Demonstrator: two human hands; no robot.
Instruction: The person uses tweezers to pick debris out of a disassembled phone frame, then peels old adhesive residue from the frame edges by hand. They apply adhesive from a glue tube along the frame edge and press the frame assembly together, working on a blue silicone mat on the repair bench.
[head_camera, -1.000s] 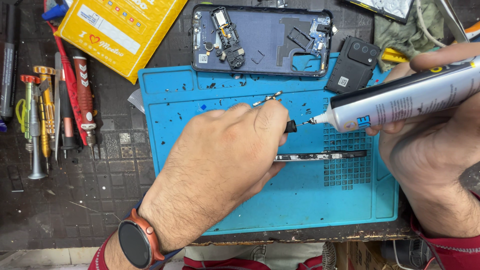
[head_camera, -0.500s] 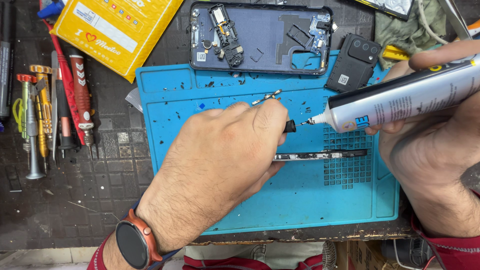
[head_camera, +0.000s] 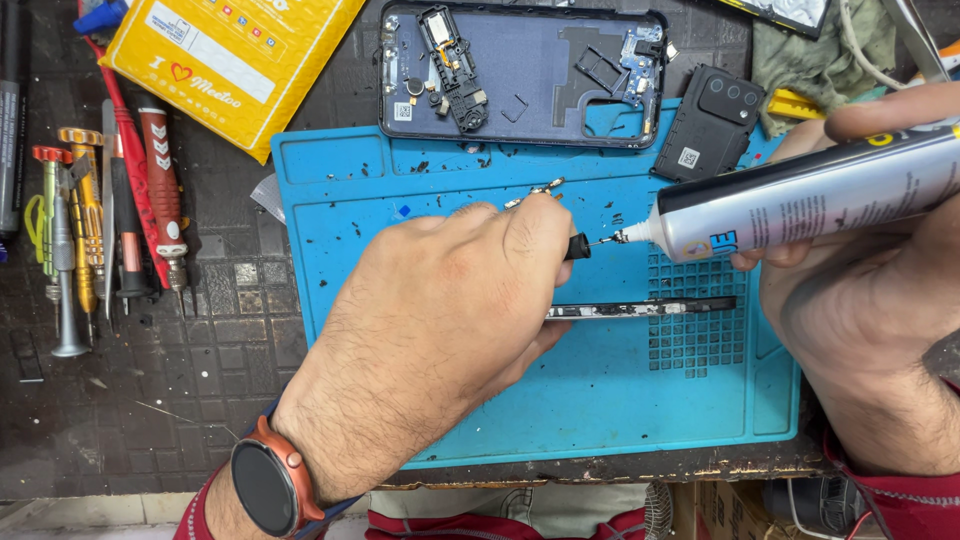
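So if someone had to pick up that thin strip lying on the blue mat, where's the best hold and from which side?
Probably the free right end of the thin strip, pinched across its narrow width from above. It lies flat and level on the blue mat, and its left end is under the left hand. The right hand with the glue tube hangs just above, so coming in from the near edge looks clearest.

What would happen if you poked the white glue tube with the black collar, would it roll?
The white glue tube with the black collar is round, so on the blue mat it would probably roll. It looks soft enough to dent when squeezed. Now the right hand grips it, so a poke would hardly move it.
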